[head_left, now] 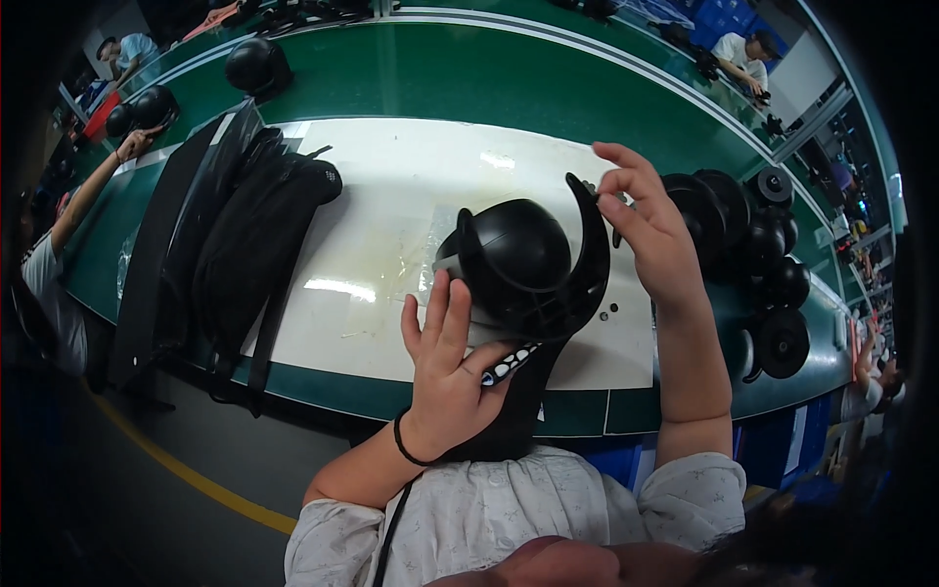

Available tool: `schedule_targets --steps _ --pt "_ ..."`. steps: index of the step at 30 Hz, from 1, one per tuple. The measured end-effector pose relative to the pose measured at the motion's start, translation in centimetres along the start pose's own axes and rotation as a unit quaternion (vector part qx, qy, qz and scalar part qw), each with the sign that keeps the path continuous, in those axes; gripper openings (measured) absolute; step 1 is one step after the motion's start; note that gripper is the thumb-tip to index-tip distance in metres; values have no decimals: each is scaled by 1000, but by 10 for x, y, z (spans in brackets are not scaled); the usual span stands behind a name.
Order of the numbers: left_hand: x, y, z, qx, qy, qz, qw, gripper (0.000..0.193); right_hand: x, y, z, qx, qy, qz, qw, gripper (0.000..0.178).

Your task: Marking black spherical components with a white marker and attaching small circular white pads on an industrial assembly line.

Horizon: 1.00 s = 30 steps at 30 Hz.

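A glossy black rounded shell point(528, 240) rests on the white mat in front of me. A curved black band point(594, 259) rises along its right side to a point. My left hand point(452, 367) holds the shell's near left side, with fingers pointing up along it. By that thumb lies a black strip with white spots point(511, 364). My right hand point(646, 210) is raised beside the band's upper end, thumb and fingertips drawn together near a small greyish piece point(589, 188). What exactly they pinch is too small to make out.
Black bags point(254, 235) lie left on the white mat point(391, 157). Several black round parts point(763, 245) stand to the right on the green table point(479, 73). Small black pieces point(608, 311) lie near the shell. Another black rounded shell point(256, 67) stands farther back. A co-worker's hand point(134, 145) touches parts at left.
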<state>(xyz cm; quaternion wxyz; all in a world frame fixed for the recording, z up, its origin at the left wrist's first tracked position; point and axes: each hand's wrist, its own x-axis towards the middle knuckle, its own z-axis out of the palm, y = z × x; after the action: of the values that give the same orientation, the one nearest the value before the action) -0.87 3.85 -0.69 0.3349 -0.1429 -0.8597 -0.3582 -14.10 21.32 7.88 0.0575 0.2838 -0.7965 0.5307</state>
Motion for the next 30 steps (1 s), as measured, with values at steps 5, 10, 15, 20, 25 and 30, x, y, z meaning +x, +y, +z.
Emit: schedule_targets --steps 5,10,15,20,25,30 --pt "-3 -4 3 7 2 -3 1000 21 10 2 -3 46 -67 52 995 10" --pt "-4 -4 3 16 5 -3 1000 19 8 5 4 -38 -44 5 998 11" --pt "-3 -1 4 18 5 -3 1000 17 -2 2 7 -259 57 -170 949 12" --pt "-3 -2 5 31 4 -10 999 15 -10 -10 1 -403 19 -251 880 16" --pt "-2 -3 6 9 11 -2 1000 16 6 3 -6 131 -1 135 982 33" --pt "-5 -4 -6 -26 19 -5 999 16 20 0 7 314 -141 247 906 26"
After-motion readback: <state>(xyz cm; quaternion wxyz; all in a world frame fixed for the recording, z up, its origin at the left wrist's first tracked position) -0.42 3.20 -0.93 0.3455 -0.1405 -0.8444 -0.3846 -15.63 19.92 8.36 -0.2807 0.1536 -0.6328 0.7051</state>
